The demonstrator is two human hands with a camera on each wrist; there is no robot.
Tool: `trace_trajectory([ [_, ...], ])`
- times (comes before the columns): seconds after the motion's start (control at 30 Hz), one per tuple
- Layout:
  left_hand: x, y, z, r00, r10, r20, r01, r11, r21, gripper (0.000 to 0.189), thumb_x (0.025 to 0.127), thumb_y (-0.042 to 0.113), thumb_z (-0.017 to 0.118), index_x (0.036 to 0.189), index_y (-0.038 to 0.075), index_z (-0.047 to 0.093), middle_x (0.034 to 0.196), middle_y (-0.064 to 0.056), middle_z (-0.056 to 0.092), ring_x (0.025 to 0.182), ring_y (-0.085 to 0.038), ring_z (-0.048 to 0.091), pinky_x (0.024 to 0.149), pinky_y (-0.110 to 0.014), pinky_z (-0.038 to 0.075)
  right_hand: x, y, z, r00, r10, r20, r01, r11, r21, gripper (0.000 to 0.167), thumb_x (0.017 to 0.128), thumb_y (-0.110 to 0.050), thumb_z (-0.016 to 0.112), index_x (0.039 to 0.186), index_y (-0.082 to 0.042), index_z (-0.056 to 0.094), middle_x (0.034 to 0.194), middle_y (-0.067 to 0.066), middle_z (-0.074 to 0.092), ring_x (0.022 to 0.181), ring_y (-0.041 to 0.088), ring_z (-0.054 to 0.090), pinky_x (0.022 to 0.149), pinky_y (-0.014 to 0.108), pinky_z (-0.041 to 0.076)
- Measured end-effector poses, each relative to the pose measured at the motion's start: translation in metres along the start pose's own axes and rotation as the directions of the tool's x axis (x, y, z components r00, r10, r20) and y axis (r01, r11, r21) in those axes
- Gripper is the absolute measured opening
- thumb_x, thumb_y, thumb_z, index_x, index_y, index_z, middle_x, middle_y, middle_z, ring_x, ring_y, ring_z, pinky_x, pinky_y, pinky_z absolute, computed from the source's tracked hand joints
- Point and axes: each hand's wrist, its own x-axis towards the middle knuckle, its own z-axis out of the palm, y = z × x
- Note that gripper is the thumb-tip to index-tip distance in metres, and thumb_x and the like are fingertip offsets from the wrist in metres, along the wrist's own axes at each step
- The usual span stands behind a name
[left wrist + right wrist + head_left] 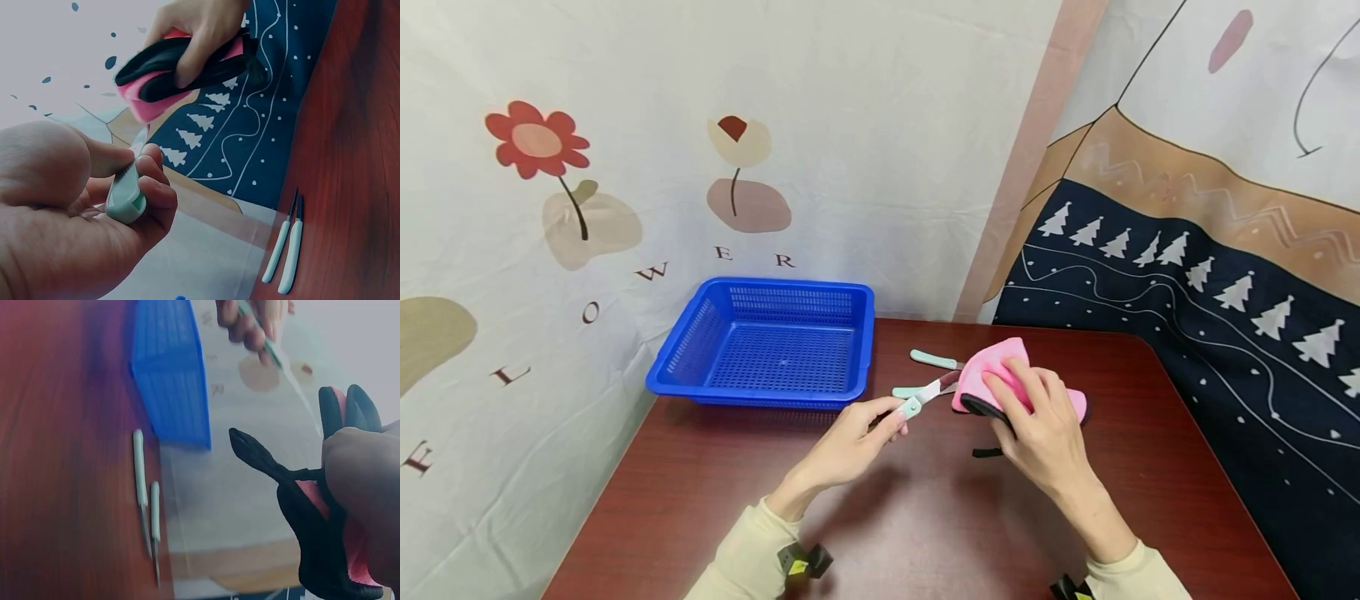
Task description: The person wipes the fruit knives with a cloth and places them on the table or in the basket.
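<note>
Head view: knife (929,392) in L hand (850,442), pink cloth (981,371) in R hand (1041,425), both up off the desk (700,500)

L hand pinches the knife's mint-green handle btwn thumb & curled fingers; blade angles up & R twd the cloth. R hand grips the cloth, which is folded w/ black edging, fingertips pressed into the pink side. Blade's far end is right at the cloth; can't tell if it touches.

Other stuff: blue basket (767,395) stands on the desk's far L part, just beyond L hand. Two more knives lie R of it, side by side: far desk knife (934,359) & near desk knife (907,392), both w/ pale mint handles, blades pointing R. In the way, per head cam: cloth hides the far one's blade end; held knife's blade overlaps the near one's. R wrist cam gets both knives unblocked, but there the R hand covers much of the cloth. A black loop (256,450) sticks out from the cloth's edging.

Bkgd: white sheet (887,125) w/ flower print & letters behind the basket; navy fabric (1262,367) w/ white trees along desk's R side, partly blocked by cloth & R hand in L wrist view. Pale sleeves (741,550), w/ a dark wrist unit (805,560) at the L cuff.
</note>
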Motion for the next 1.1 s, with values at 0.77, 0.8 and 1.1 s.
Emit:
trace_trajectory([
  [0.77, 0.0, -0.001, 0.002, 0.993, 0.118, -0.01, -0.117, 0.99, 0.08, 0.033, 0.119, 0.019, 0.055, 0.143, 0.01, 0.076, 0.129, -0.004, 0.083, 0.12, -0.016, 0.075, 0.108, -0.035, 0.061, 0.011, -0.048, 0.018, 0.976, -0.208, 0.07, 0.205, 0.978, 0.051, 0.036, 0.111, -0.025, 0.055, 0.135, -0.013, 0.078, 0.138, 0.019, 0.074, 0.109, 0.041, 0.065, 0.093, 0.05, 0.059],
  [0.8, 0.0, -0.001, 0.001, 0.992, 0.125, -0.012, -0.124, 0.988, 0.087, 0.033, 0.119, 0.018, 0.055, 0.143, 0.01, 0.076, 0.128, -0.004, 0.083, 0.12, -0.017, 0.075, 0.107, -0.035, 0.061, 0.011, -0.048, 0.018, 0.976, -0.204, 0.082, 0.2, 0.979, 0.045, 0.036, 0.111, -0.025, 0.055, 0.136, -0.013, 0.078, 0.138, 0.018, 0.074, 0.11, 0.041, 0.065, 0.093, 0.05, 0.059],
  [1.1, -0.001, -0.003, 0.001, 0.99, 0.141, -0.019, -0.139, 0.987, 0.085, 0.033, 0.119, 0.016, 0.054, 0.143, 0.01, 0.076, 0.114, -0.003, 0.08, 0.103, -0.009, 0.069, 0.095, -0.028, 0.059, 0.009, -0.046, 0.018, 0.976, -0.172, 0.131, 0.172, 0.985, 0.013, 0.041, 0.113, -0.03, 0.05, 0.139, -0.014, 0.077, 0.139, 0.019, 0.073, 0.111, 0.043, 0.065, 0.09, 0.052, 0.062],
])
